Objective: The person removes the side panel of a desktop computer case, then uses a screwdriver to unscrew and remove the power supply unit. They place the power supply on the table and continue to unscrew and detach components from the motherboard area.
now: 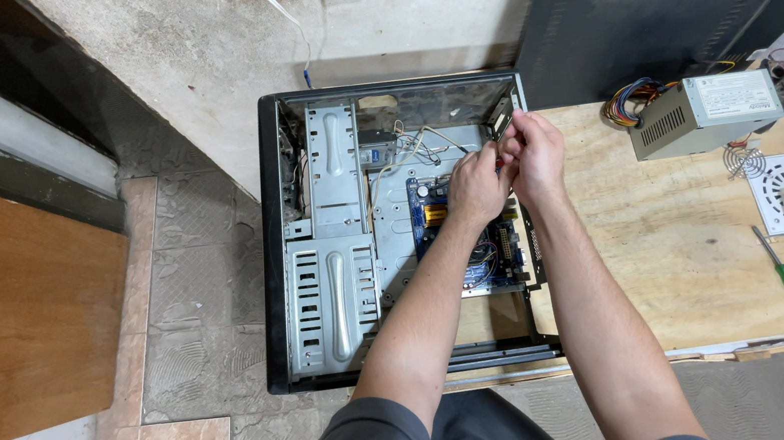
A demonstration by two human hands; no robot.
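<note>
A: Head view: both hands meet over the open computer case (317, 260), at its upper right corner near the rear wall. What do they hold?

B: The left hand (476, 187) has its grip closed on a small red-handled tool (502, 164); it is mostly hidden. The right hand (535, 153) touches the left, fingers pinched together just beside the tool. What they pinch, I cannot tell.

A: Below them?

B: The blue motherboard (479, 264) inside the case. The case lies on the plywood tabletop (678, 243).

A: Elsewhere?

B: A grey power supply (706, 113) with coloured wires, and a green-handled screwdriver (781, 265), well apart.
</note>
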